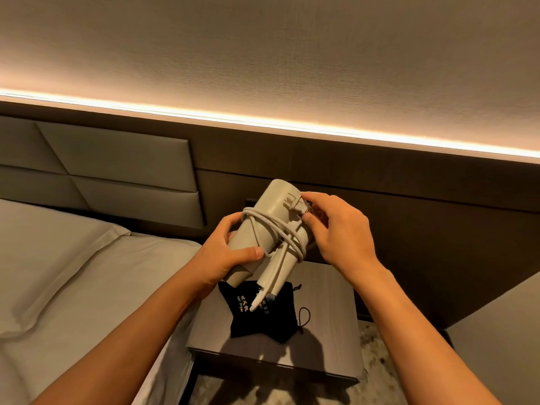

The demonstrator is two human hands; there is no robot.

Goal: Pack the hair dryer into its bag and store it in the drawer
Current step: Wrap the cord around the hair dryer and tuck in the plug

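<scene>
I hold a cream hair dryer tilted in the air above the nightstand, its white cord wound around the body. My left hand grips the lower part of the barrel. My right hand pinches the plug against the dryer's upper end. Below the dryer, a black drawstring bag with gold lettering lies flat on the nightstand, partly hidden by the folded handle.
The grey wooden nightstand stands between a bed with white sheets on the left and a grey surface on the right. A padded headboard and dark wall panel are behind. No drawer front is clearly visible.
</scene>
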